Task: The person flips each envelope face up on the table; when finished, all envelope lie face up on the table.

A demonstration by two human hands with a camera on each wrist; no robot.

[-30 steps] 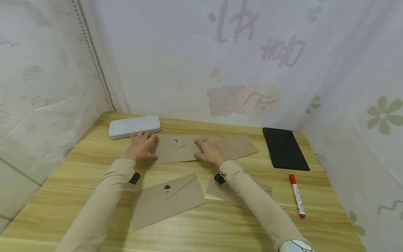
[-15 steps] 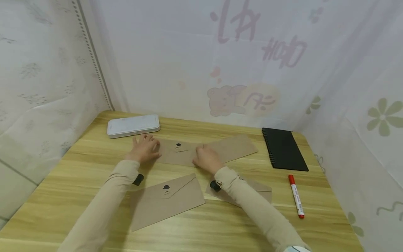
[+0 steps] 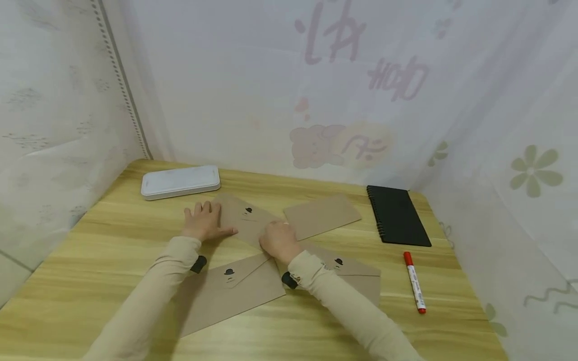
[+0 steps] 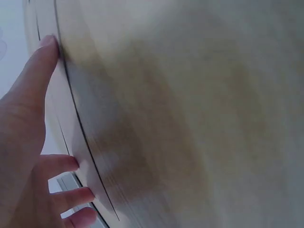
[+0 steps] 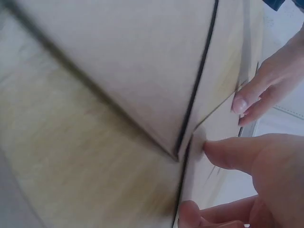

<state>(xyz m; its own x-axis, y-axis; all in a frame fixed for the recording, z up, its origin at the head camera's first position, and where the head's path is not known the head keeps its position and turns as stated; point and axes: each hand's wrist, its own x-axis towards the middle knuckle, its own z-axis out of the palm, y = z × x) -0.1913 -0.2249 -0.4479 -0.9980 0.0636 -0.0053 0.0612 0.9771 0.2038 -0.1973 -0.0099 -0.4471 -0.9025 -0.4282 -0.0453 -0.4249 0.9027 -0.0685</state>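
A brown kraft envelope with a small hat print lies slanted between my two hands on the wooden table. My right hand pinches its near right corner; in the right wrist view, the right thumb lies on top of the paper and the fingers are at its edge. My left hand, fingers spread, rests by the envelope's left side with its thumb at the edge. Just in front lie a second envelope with a pointed flap and a third envelope, partly under my right sleeve.
Right of the held envelope lies another plain-faced envelope. A white case stands at the back left. At the right are a black spiral notebook and a red-capped marker. Cloth curtains enclose the table.
The envelope between my hands has turned, its right end swinging toward me and away from the back right envelope. My right hand closed on that end and moved nearer and left.
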